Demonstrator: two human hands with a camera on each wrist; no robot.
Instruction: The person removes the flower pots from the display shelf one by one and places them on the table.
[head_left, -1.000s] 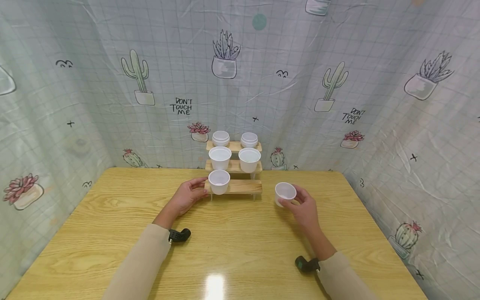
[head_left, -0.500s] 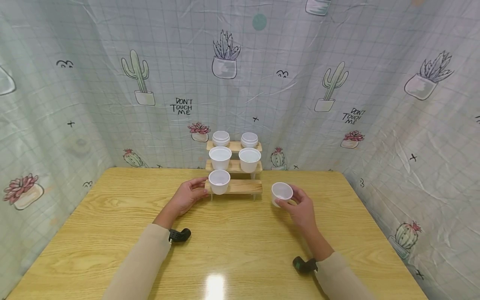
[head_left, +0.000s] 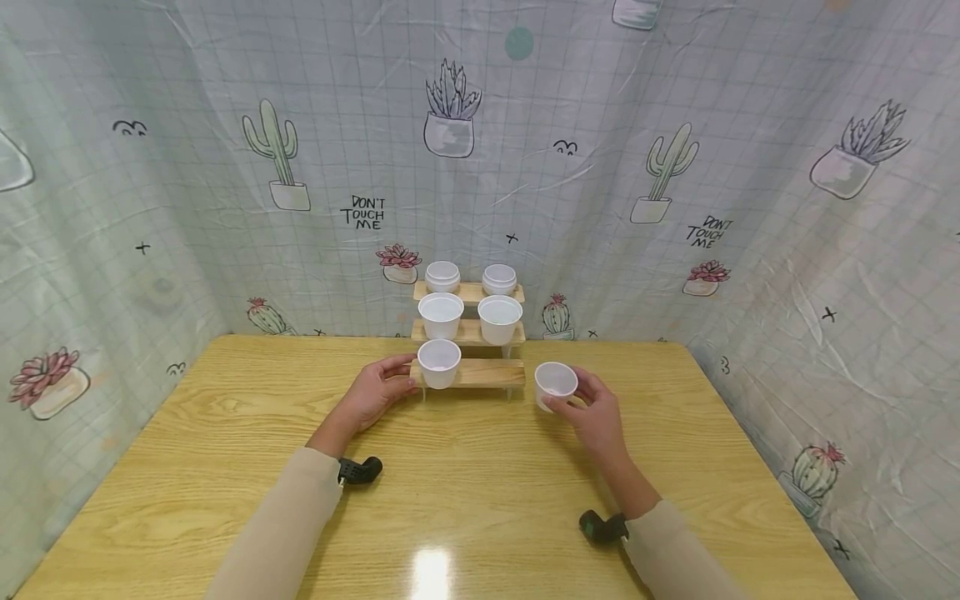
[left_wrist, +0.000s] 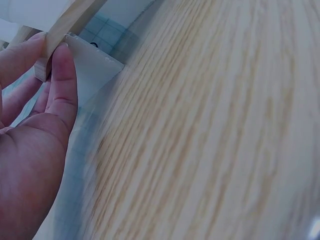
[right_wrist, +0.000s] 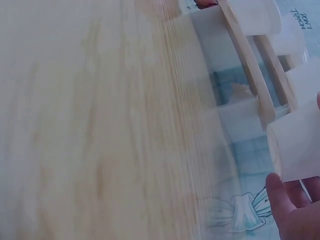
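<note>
My right hand (head_left: 597, 412) grips a white plastic cup (head_left: 556, 382), mouth up, just right of a three-tier wooden stand (head_left: 487, 373). In the right wrist view the held cup (right_wrist: 297, 145) overlaps the end of the front shelf, with the thumb near its base. My left hand (head_left: 373, 393) pinches the left end of the front shelf; the left wrist view shows thumb and fingers on the board's end (left_wrist: 62, 30). A similar cup (head_left: 438, 363) stands at the left of that front shelf. Two cups sit on the middle shelf, and two shorter white cups on the top one.
The stand rests on clear legs toward the back of a wood-grain table (head_left: 465, 500). Behind it hangs a cactus-print curtain (head_left: 570, 100), which also closes off both sides. Each wrist wears a black camera mount (head_left: 360, 471).
My right hand has carried its cup leftward, closer to the right end of the front shelf. The left hand and the stand have stayed in place.
</note>
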